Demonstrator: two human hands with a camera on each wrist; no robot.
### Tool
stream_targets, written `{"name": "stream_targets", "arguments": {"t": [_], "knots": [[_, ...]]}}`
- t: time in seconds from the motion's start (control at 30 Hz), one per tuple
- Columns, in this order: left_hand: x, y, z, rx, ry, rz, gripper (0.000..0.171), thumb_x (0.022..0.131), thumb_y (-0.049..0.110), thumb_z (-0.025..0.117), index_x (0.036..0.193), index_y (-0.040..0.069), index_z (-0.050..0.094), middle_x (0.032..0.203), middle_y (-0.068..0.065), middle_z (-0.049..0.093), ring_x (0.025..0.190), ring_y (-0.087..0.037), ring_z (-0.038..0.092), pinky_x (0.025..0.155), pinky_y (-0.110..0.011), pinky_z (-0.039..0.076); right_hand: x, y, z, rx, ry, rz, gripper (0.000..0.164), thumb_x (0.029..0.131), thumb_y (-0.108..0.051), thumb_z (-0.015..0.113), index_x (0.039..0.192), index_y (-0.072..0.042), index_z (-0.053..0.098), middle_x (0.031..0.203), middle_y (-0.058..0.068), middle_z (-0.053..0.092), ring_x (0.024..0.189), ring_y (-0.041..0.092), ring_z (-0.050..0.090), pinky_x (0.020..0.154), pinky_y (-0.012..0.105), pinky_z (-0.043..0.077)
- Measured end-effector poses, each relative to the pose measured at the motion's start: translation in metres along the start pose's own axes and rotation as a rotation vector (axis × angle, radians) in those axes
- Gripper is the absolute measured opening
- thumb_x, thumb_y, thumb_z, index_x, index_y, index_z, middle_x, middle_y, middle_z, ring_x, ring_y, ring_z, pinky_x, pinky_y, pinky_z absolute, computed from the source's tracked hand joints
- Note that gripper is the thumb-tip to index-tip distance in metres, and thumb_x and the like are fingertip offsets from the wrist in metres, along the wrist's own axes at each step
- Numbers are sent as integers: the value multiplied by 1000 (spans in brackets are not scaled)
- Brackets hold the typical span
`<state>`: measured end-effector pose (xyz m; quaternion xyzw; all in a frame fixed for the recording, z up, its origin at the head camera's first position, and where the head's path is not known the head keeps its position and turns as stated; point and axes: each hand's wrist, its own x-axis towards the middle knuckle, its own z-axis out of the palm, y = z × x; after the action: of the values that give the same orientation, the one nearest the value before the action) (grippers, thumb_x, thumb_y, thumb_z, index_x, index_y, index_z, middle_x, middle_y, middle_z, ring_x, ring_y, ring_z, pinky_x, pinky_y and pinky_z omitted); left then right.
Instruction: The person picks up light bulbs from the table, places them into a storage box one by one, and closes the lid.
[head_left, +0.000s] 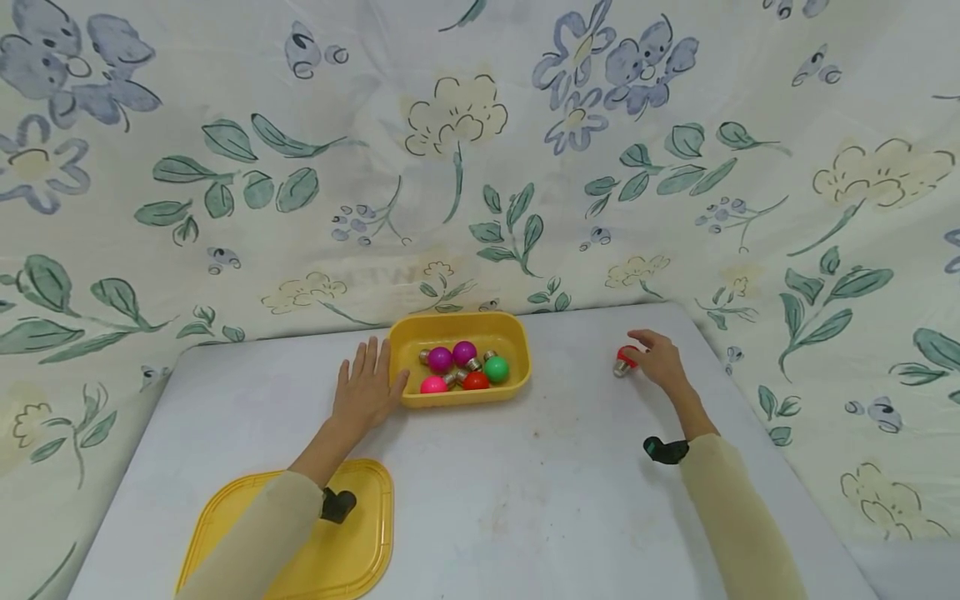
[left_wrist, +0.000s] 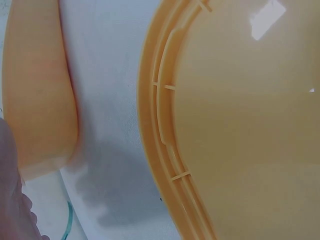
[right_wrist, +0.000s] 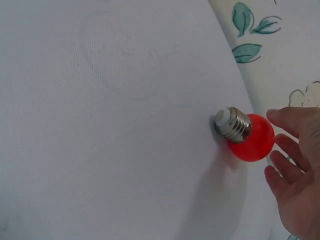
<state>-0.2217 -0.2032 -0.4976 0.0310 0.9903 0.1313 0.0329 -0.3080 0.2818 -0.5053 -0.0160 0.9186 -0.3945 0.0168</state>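
In the head view, a red light bulb [head_left: 627,357] with a silver screw base lies on the right part of the white table. My right hand [head_left: 657,358] is at its far right side. The right wrist view puts the thumb and loosely bent fingers [right_wrist: 281,181] right at the edge of the red globe, not closed round it. My left hand [head_left: 365,387] has its fingers extended beside a yellow basket [head_left: 459,401], its thumb at the left rim. Inside lie several bulbs: purple ones, a green bulb [head_left: 497,369], a pink bulb [head_left: 433,384] and a red one.
A yellow lid-like tray [head_left: 365,533] with a raised rim lies at the front left, partly under my left forearm. Floral cloth [head_left: 465,208] hangs behind the table and along its sides. Each wrist wears a black strap.
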Motion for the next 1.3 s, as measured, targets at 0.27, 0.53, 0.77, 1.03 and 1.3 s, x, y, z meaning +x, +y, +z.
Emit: {"name": "stream_targets", "arguments": {"t": [0.27,0.53,0.77,1.03,1.3], "knots": [[-1,1,-1,13,-16,-2,76,106,45,33,157,-5,9,162,-29,5,149,-44,3,117,-61,4,3,11,-5,31,-106,65,43,101,-11,58,140,5,51,147,30,43,137,46,37,108,54,37],[-1,1,-2,4,-11,4,75,106,43,35,157,-6,10,161,-30,6,148,-45,3,116,-62,5,-3,10,-9,65,-176,96,48,100,-11,58,143,6,47,145,31,43,134,46,39,109,56,36],[0,0,-1,-3,-17,2,75,106,43,35,157,-6,8,161,-30,4,148,-46,2,116,-62,3,-8,14,-9,81,-211,99,51,99,-11,59,146,5,44,149,29,40,137,46,35,110,57,34],[0,0,0,6,-12,3,75,106,43,35,157,-6,8,162,-30,4,148,-45,2,116,-62,3,-11,9,-8,74,-199,38,52,98,-15,64,143,6,48,145,28,46,130,45,45,106,54,40],[-1,1,-1,4,-10,5,75,106,42,35,157,-6,8,162,-30,4,148,-45,2,116,-62,3,-12,-18,-3,113,-150,-53,50,97,-11,66,141,6,50,141,27,52,123,43,54,99,49,48]]}}
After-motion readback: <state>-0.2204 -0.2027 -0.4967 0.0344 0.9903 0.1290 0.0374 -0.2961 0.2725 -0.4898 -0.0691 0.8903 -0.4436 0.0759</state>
